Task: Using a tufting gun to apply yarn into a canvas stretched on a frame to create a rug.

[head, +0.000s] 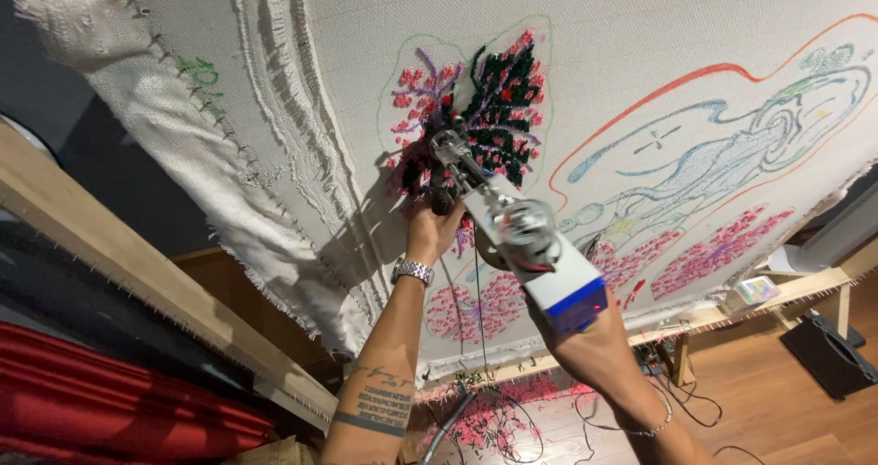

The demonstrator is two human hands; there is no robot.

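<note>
Pressing its needle tip into the stretched cloth [640, 53], the tufting gun [512, 232] sits against a patch of black and pink yarn [498, 108]. The left hand [432, 227] is wrapped around the gun's front grip, the right hand [585, 342] closed around the blue rear handle. If the tip tilts or drifts off the drawn outline, I judge it could tear the weave or leave loops outside the shape. Feed yarn [477, 310] hangs between the forearms and might snag on the wristwatch [412, 270]. Yarn scraps [494, 419] and cables litter the wooden floor [768, 401] below the wooden frame [137, 273].
</note>
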